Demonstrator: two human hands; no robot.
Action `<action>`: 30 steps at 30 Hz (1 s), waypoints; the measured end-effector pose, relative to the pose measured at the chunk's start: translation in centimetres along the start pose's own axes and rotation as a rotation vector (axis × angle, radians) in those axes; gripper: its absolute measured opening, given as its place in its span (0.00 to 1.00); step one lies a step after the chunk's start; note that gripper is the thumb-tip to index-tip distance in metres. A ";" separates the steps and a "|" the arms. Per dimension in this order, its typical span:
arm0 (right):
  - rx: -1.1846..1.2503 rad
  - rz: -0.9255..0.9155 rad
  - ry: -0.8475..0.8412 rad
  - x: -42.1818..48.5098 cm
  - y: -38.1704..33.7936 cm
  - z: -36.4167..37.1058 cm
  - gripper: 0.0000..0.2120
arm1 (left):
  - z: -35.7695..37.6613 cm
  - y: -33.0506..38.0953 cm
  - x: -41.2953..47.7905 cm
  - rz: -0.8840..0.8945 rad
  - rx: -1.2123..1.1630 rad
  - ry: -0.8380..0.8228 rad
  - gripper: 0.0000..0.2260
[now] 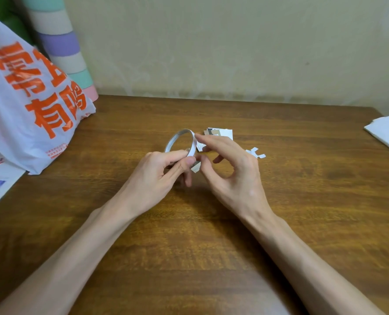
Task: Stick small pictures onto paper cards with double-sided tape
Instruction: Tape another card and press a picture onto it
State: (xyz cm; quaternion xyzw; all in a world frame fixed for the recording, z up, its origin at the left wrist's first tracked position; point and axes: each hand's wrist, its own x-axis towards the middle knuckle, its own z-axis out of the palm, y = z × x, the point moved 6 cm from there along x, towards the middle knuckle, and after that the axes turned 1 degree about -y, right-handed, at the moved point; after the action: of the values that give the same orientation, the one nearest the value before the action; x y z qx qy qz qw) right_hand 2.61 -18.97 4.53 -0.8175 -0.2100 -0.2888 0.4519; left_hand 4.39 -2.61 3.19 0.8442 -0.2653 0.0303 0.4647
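A: Grips the tape roll [191, 142] in the left hand [157, 176], fingers curled round it; pinches the tape end [195, 167] with the right hand [232, 176], just above the table [211, 246].
B: Risks a crooked tear, or tape folding onto itself, if pulled askew; could snag the small pictures [218, 133] just behind

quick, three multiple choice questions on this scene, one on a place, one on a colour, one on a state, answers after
1. Where on the table is the plastic bag?
A) left side
B) right edge
C) centre

2. What colour is the bag's print?
A) blue
B) orange
C) black

3. What is the left hand doing?
A) lying flat
B) gripping the tape roll
C) holding scissors

Answers:
1 A, it stands at the table's left edge.
2 B, large orange characters on white.
3 B, its fingers curl round the ring.
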 end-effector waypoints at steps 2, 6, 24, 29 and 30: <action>-0.021 -0.006 -0.004 -0.1 0.1 0.1 0.16 | -0.2 0.2 -0.1 0.012 0.055 0.033 0.20; -0.066 -0.062 0.028 -0.4 -0.2 0.1 0.15 | -0.5 0.4 -0.1 0.026 0.038 0.086 0.18; 0.122 0.158 0.021 0.1 1.3 -0.3 0.19 | 0.5 0.8 -0.2 0.035 0.058 -0.032 0.09; 0.029 0.138 0.117 -0.2 1.5 -0.8 0.17 | 0.6 0.7 -0.4 0.032 0.123 -0.026 0.09; 0.012 0.121 0.140 -0.3 1.4 -0.9 0.16 | 0.6 0.8 -0.4 0.035 0.122 -0.018 0.09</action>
State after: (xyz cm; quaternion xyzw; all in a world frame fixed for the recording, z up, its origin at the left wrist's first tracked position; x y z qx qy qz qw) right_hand 2.94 -20.44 3.83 -0.8037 -0.1297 -0.3162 0.4871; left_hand 3.53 -3.25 3.31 0.8665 -0.2818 0.0470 0.4094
